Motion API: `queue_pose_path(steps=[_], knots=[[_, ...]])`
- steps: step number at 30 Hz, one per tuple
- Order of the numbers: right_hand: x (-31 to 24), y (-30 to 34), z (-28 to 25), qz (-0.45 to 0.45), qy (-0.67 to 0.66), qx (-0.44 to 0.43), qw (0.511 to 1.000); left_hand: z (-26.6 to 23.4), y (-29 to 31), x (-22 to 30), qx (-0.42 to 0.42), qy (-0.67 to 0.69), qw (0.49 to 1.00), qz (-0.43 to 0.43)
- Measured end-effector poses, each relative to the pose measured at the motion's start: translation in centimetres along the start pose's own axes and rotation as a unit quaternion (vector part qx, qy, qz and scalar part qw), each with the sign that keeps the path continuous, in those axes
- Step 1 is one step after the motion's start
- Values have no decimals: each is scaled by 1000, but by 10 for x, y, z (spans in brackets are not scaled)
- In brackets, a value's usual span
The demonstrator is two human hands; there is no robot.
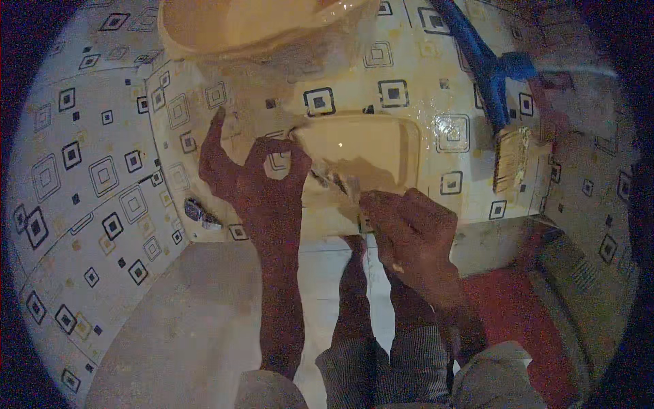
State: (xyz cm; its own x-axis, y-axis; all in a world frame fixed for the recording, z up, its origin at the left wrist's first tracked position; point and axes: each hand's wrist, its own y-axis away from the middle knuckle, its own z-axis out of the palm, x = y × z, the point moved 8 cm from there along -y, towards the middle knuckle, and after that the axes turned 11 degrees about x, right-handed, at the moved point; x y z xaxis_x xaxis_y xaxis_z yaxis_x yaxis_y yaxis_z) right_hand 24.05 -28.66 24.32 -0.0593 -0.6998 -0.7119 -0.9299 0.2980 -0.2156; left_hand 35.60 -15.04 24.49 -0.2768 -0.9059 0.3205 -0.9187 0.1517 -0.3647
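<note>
My left hand (276, 174) is over the left side of a pale rectangular tray (409, 143). Its thumb and a finger curl round into a ring, and another finger sticks up and out to the left. Fingers of my right hand (415, 221) are closed near the tray's front right corner. Between the hands runs a narrow, dark and greyish piece (330, 178), whose near end meets my right fingertips. Blur and dim light hide what it is, and I cannot make out what is pinched in the left fingers.
A large cream basin (266, 31) stands at the far side. To the right lies a brush with pale bristles (514, 160) beside a blue handle (487, 61). A small dark object (202, 213) rests at the left on the patterned tiles (395, 94). Something red (511, 327) shows at lower right.
</note>
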Motion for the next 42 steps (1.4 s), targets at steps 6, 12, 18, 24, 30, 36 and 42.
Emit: queue_pose_path(steps=[6,12,18,24,30,36,42], knots=[[-5,11,-8,-19,16,5,1000,-17,6,4,94,84,992,11],[12,11,-27,-5,17,134,991,-15,25,-3,120,153,981,10],[4,6,-23,-26,34,147,988,-14,42,0,111,166,978,54],[-9,9,-25,-19,84,147,985,-13,49,-3,102,221,967,69],[-22,12,-36,9,67,164,984,-19,56,-9,122,227,962,90],[-35,-3,-51,-50,37,239,969,-22,56,2,111,217,965,95],[-30,-4,-30,-83,25,204,975,-18,58,13,110,196,969,104]])
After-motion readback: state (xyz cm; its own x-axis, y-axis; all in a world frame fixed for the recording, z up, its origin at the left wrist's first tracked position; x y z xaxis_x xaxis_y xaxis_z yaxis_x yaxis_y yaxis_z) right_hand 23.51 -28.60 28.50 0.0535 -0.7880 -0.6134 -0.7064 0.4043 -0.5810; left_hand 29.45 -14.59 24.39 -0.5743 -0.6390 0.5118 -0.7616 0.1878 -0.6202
